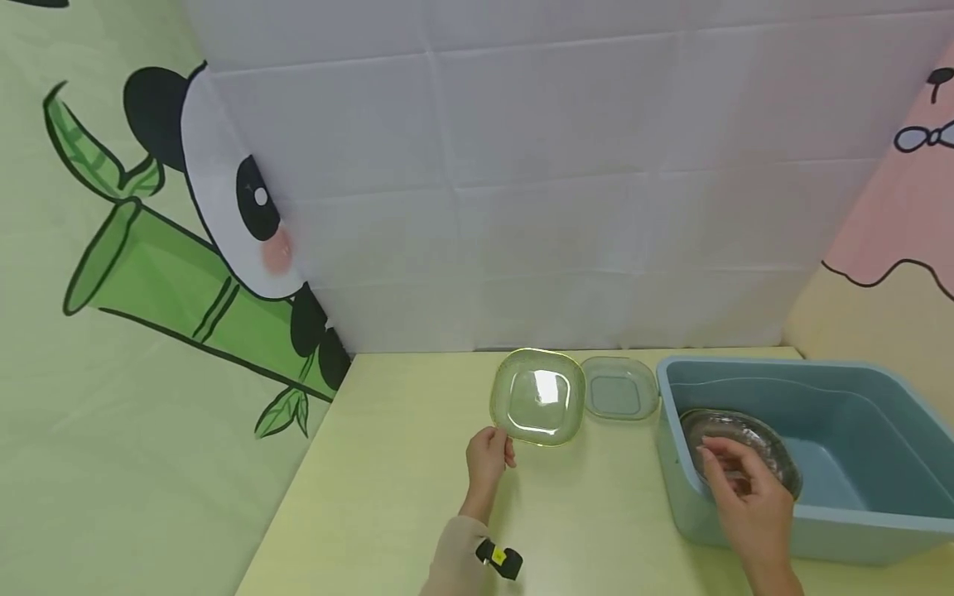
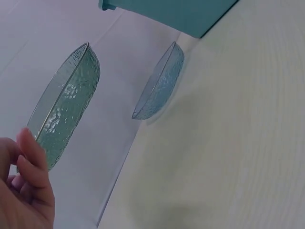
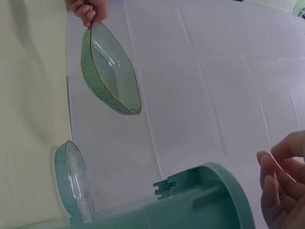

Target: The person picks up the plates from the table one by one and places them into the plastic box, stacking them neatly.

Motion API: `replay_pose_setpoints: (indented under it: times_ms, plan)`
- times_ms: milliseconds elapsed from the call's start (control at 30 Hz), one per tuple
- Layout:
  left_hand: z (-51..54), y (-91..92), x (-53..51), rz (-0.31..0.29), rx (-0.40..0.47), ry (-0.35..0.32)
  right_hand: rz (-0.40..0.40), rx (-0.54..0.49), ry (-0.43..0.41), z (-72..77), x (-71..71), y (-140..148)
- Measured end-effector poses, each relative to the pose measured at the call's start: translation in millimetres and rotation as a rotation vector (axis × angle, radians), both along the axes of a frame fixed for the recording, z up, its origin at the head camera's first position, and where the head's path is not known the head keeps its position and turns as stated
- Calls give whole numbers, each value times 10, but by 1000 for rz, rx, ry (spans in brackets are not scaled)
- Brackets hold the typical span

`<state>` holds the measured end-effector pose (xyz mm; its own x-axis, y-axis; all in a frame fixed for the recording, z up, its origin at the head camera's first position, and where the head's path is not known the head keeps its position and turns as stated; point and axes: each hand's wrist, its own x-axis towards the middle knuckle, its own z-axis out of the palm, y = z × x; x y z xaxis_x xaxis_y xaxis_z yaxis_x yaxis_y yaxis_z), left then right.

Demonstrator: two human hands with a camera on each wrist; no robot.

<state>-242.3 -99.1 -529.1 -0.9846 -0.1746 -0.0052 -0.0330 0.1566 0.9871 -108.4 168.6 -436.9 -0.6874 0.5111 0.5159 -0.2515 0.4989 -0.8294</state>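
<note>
My left hand (image 1: 488, 460) pinches the near left corner of a green-tinted square glass dish (image 1: 535, 410) by its rim. The left wrist view shows that dish (image 2: 66, 107) tilted and lifted off the table, its outside textured. Behind and to its right, a bluish clear glass dish (image 1: 619, 391) sits on the table beside the tub. Above the near left part of the blue-green tub (image 1: 872, 521) hovers my right hand (image 1: 754, 501), fingers loosely bent and nothing visible in them. Below it, partly hidden, a dark-looking clear glass dish (image 1: 771, 451) lies inside the tub.
The pale yellow table (image 1: 358, 497) ends at a white cloth wall (image 1: 551, 232) behind the dishes. Printed panels with a panda and bamboo (image 1: 171, 273) rise on the left. The tub's tall wall stands right of the bluish dish.
</note>
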Motion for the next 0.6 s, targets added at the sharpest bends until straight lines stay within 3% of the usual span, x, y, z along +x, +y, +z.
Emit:
replay_pose_setpoints:
  times_ms: [133, 300, 600]
  plan:
    - [11, -47, 123, -23, -1, 0, 5, 20, 1, -4, 9, -18]
    - [-3, -122, 184, -74, -40, 13, 9, 27, -25, -13, 18, -41]
    - [5, -367, 186, -287, -326, 25, 26, 95, -64, -38, 103, -130]
